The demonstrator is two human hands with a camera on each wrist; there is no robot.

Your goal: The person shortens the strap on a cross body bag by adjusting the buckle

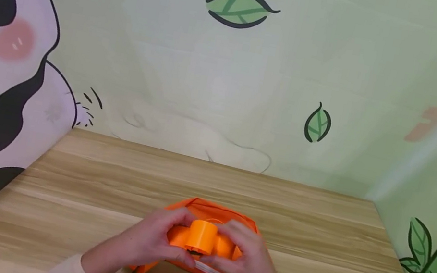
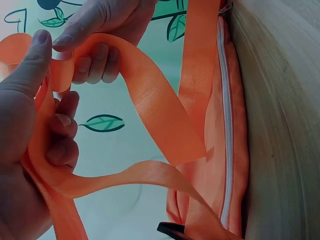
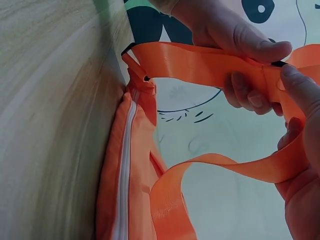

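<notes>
An orange fabric bag [image 1: 227,213] lies on the table beneath both hands, its white zipper [image 2: 227,125] running along the side in the left wrist view. Above it, my left hand [image 1: 155,235] and right hand [image 1: 250,257] hold the bag's wide orange strap [image 1: 201,237] from either side, thumbs and fingers pinching it. A loop of the strap stands up between the hands. A small black piece [image 3: 279,63], partly hidden, shows at the thumbs in the right wrist view. Slack lengths of strap hang down to the bag.
The wood-grain table [image 1: 130,165] extends around the bag. Behind it hangs a pale green backdrop [image 1: 169,64] with a panda and leaves printed on it. A black fitting [image 3: 129,48] sits where the strap meets one end of the bag.
</notes>
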